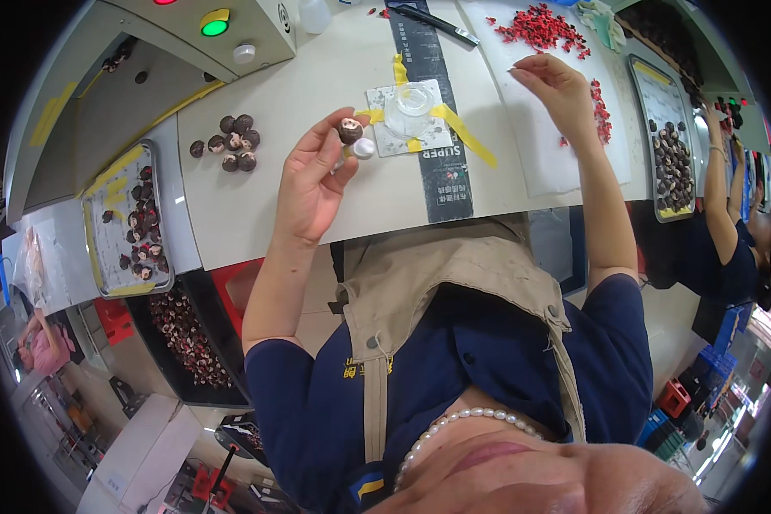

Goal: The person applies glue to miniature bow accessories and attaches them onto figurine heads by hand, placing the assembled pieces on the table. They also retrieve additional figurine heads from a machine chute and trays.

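My left hand (313, 184) is raised over the white table, with a small doll head (350, 131) between thumb and fingers. The head has dark brown hair and a pale face. A small white round piece (364, 148) shows just beside those fingers; whether it is also held I cannot tell. My right hand (558, 92) hovers over a white sheet (522, 137), thumb and forefinger pinched together; anything between them is too small to make out. Close by lie a pile of small red pieces (540, 30) and a second red group (602, 111).
A clear round dish (413, 104) sits on a taped square plate (444, 141). Several doll heads (231, 141) are grouped at left. A left tray (92, 244) and a right tray (641, 103) hold more. A black pen-like tool (437, 24) lies at the back. Another person (728, 248) works at right.
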Tool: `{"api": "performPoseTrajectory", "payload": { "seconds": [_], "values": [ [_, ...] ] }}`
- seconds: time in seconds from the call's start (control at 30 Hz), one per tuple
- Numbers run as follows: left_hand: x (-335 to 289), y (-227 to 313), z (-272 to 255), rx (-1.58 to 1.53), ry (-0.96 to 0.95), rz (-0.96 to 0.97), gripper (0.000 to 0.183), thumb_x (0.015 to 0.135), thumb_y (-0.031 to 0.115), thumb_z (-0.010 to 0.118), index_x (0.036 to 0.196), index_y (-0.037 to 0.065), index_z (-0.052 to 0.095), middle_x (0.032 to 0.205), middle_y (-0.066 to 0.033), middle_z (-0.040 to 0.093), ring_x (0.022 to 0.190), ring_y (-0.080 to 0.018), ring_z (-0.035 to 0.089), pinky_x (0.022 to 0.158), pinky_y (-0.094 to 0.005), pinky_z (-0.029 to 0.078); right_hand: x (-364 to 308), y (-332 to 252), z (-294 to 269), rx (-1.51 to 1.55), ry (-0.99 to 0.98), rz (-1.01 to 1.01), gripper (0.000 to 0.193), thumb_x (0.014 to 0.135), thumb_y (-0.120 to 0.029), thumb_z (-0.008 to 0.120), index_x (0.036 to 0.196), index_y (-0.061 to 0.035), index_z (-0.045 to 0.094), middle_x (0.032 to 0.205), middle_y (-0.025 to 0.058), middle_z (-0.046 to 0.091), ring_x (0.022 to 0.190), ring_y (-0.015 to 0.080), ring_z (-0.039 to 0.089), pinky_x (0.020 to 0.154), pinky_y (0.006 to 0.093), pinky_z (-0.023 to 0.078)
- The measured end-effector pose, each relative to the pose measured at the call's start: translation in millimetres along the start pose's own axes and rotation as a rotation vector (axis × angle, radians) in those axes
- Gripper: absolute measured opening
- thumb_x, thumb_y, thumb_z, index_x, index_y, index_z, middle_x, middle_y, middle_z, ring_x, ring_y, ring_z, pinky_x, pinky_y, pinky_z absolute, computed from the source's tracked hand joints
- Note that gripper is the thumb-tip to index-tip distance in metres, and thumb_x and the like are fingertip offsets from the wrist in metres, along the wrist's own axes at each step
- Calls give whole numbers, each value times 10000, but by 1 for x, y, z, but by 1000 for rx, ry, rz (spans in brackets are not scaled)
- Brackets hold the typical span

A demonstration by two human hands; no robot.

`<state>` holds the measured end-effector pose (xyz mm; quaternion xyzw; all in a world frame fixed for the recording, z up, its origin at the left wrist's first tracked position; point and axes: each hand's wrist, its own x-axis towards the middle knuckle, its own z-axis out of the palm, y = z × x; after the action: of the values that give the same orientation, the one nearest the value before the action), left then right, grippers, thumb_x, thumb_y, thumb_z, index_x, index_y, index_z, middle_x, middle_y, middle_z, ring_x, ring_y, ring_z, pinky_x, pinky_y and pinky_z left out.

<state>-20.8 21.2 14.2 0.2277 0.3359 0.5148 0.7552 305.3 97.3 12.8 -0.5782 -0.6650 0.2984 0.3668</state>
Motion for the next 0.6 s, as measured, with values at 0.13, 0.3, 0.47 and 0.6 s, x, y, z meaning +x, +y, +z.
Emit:
{"api": "performPoseTrajectory", "payload": {
  "seconds": [0.13, 0.3, 0.47, 0.6],
  "values": [
    [-5, -23, -4, 37, -49, 13, 263, 896, 110, 537, 1150, 42, 531, 1083, -75, 599, 860, -56, 572, 671, -158, 481, -14, -38, 23, 313, -168, -30, 123, 843, -57, 610, 945, 12, 614, 874, 66, 653, 847, 107, 616, 788, 226, 491],
    [-10, -40, 6, 22, -79, -75, 242, 889, 98, 542, 1123, 40, 522, 1083, -75, 604, 876, -60, 568, 646, -160, 467, -14, -67, 53, -14, -93, -213, 128, 801, -147, 662, 859, -34, 651, 826, 27, 622, 716, 106, 547, 593, 251, 407],
    [-12, -45, 2, -97, -120, -109, 254, 895, 61, 512, 1146, 28, 503, 1131, -155, 578, 862, -66, 575, 667, -163, 488, -13, -85, 72, -96, -70, -298, 102, 782, -128, 658, 810, -32, 635, 764, 57, 561, 748, 170, 551, 655, 302, 417],
    [-12, -47, -2, -61, -150, -104, 258, 897, 78, 521, 1150, 36, 492, 1115, -154, 586, 820, -58, 582, 661, -160, 495, -7, -84, 80, -223, -36, -387, 76, 768, -102, 650, 784, -35, 618, 759, 70, 552, 758, 226, 532, 669, 326, 418]
  ]
}}
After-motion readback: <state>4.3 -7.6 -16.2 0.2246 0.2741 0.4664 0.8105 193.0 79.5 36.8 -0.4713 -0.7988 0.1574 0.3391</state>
